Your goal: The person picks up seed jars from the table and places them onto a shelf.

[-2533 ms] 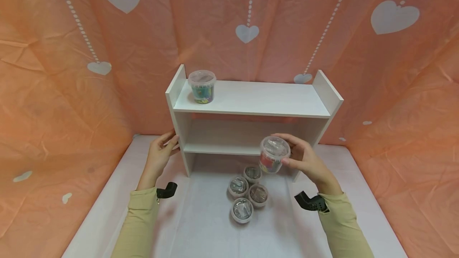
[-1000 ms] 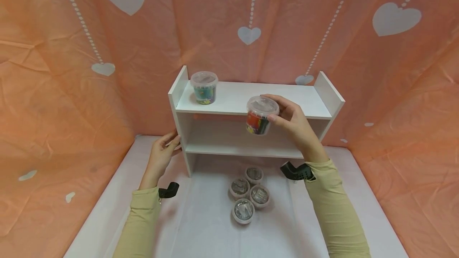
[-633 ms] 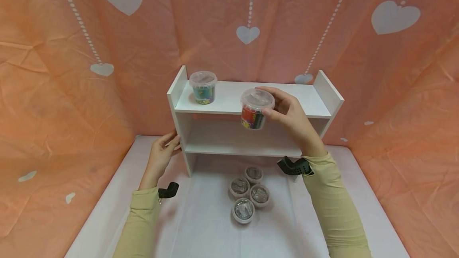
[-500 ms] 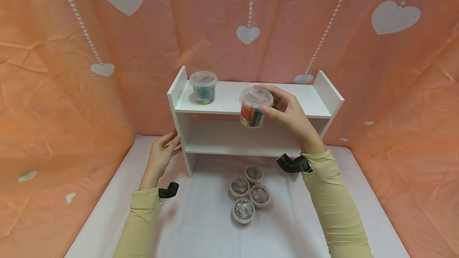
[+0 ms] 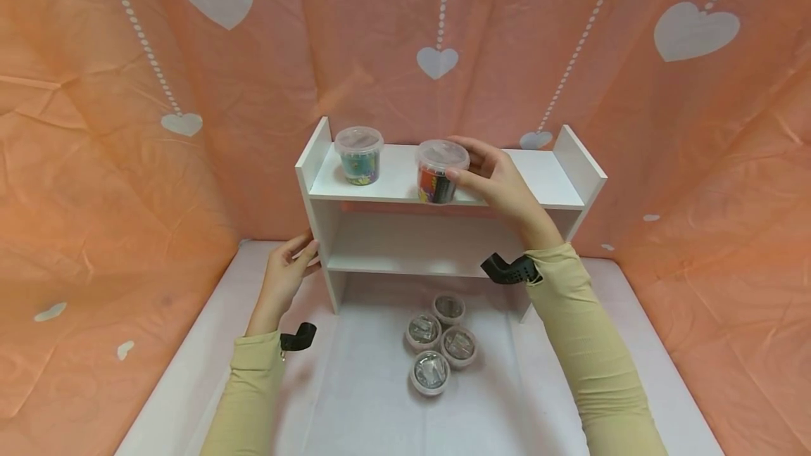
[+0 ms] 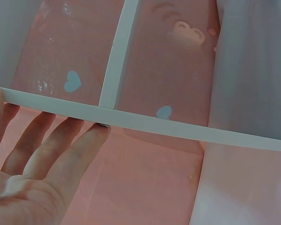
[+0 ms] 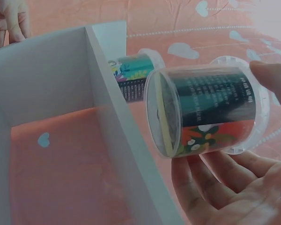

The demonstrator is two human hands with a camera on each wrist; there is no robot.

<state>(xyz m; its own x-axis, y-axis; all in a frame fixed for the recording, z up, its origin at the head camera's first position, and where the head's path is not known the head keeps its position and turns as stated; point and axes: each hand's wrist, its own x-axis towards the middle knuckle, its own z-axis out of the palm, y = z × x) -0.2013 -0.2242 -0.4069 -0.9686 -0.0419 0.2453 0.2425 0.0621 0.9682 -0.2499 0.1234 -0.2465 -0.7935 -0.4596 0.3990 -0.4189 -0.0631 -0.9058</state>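
Observation:
In the head view my right hand grips a clear lidded plastic tub with a red and black label, thumb on the near side. The tub is held at the front edge of the top board of a white shelf unit; its base looks clear of the board in the right wrist view. A second tub with a teal label stands upright at the top board's left end. My left hand touches the outside of the left side panel with extended fingers.
Several lidded tubs stand grouped on the white tabletop in front of the unit. The middle board lies below the top one. Orange sheeting with white hearts hangs behind and at both sides.
My right hand has raised the red-labelled tub from in front of the middle board, moving it up and left to the top board. My left hand stays at the side panel.

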